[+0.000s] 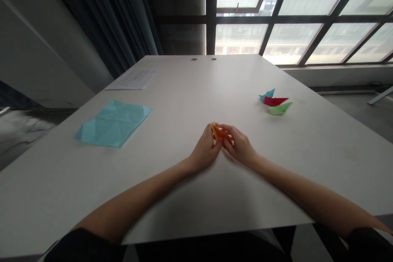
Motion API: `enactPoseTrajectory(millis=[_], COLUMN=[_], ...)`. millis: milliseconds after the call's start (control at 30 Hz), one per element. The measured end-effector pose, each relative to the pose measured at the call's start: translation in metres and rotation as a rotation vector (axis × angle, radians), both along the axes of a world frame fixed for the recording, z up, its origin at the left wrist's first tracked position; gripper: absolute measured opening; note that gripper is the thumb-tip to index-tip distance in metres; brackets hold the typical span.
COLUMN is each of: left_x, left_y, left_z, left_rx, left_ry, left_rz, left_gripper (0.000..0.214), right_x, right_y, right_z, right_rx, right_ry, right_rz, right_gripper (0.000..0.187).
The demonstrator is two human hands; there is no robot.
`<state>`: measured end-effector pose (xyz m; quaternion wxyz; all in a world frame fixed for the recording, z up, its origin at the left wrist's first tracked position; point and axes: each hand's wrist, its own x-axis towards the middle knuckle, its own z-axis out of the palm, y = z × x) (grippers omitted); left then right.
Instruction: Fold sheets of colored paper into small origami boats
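Note:
Both of my hands meet at the middle of the white table (184, 196). My left hand (205, 150) and my right hand (239, 145) are closed around a small folded orange paper (220, 133), fingers pinching it from each side. Most of the orange piece is hidden between the fingers. It sits just above or on the tabletop; I cannot tell which.
A creased light-blue paper sheet (114, 123) lies flat to the left. Three folded paper boats, blue (267, 94), red (275, 100) and green (280, 108), sit to the right. A white printed sheet (132, 79) lies far left, near dark curtains. Large windows stand behind the table.

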<state>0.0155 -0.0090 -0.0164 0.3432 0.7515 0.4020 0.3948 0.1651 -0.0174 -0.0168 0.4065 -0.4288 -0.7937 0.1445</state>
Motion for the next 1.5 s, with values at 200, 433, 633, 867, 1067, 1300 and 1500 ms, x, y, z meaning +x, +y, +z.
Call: enactPoseTrajectory(millis=[200, 433, 633, 867, 1067, 1300, 1500], left_x=[0.003, 0.005, 0.004, 0.006, 0.006, 0.009, 0.007], left_y=[-0.002, -0.004, -0.004, -0.002, -0.001, -0.001, -0.005], left_z=[-0.001, -0.002, 0.000, -0.005, -0.013, -0.015, -0.014], left_rx=[0.199, 0.195, 0.184, 0.314, 0.148, 0.021, 0.058], left_ry=[0.075, 0.118, 0.131, 0.018, -0.107, -0.206, -0.105], left_rz=[-0.012, -0.003, 0.017, -0.012, 0.091, 0.107, -0.039], left_gripper=[0.042, 0.048, 0.059, 0.060, 0.078, 0.077, 0.080], right_x=[0.002, 0.003, 0.005, 0.000, 0.002, 0.002, 0.000], right_y=[0.003, 0.007, 0.008, 0.009, 0.008, 0.007, 0.006], right_z=[-0.004, -0.006, -0.003, -0.004, 0.000, -0.002, -0.004], right_rx=[0.014, -0.001, 0.034, 0.013, 0.035, 0.062, 0.087], right_ry=[0.058, 0.074, 0.122, 0.257, 0.273, 0.214, 0.145], right_rz=[-0.089, -0.067, -0.141, -0.129, -0.094, -0.145, -0.154], right_gripper=[0.030, 0.020, 0.025, 0.021, 0.023, 0.029, 0.041])
